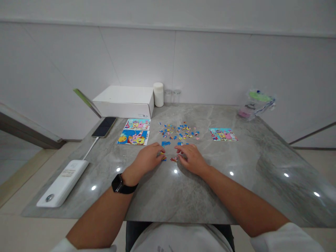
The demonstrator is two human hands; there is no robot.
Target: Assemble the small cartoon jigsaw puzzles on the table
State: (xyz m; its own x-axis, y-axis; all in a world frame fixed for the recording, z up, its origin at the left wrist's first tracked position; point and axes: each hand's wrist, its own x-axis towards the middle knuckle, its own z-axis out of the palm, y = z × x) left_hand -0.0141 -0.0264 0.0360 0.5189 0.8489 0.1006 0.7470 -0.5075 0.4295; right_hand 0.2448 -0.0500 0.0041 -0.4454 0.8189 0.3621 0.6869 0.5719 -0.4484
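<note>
My left hand (pixel 150 156), with a black watch on the wrist, rests on the table. Its thumb and forefinger are apart, close against a small yellow and blue group of jigsaw pieces (pixel 164 159). Across a narrow gap is my right hand (pixel 193 157), fingers spread and bent, its thumb beside reddish jigsaw pieces (pixel 173 159). Blue jigsaw pieces (pixel 165 143) lie just beyond the left fingertips, and more blue pieces (pixel 180 143) lie beyond the right ones. The fingers partly hide the pieces between them. Neither hand visibly lifts a piece.
Many loose jigsaw pieces (pixel 181 131) are scattered farther back. Cartoon picture cards lie to the left (pixel 133 137) and right (pixel 223 134). A phone (pixel 104 126) is cabled to a white power bank (pixel 63 182). Behind are a white box (pixel 123 101), a white bottle (pixel 158 94), glasses and a plastic bag (pixel 256 105).
</note>
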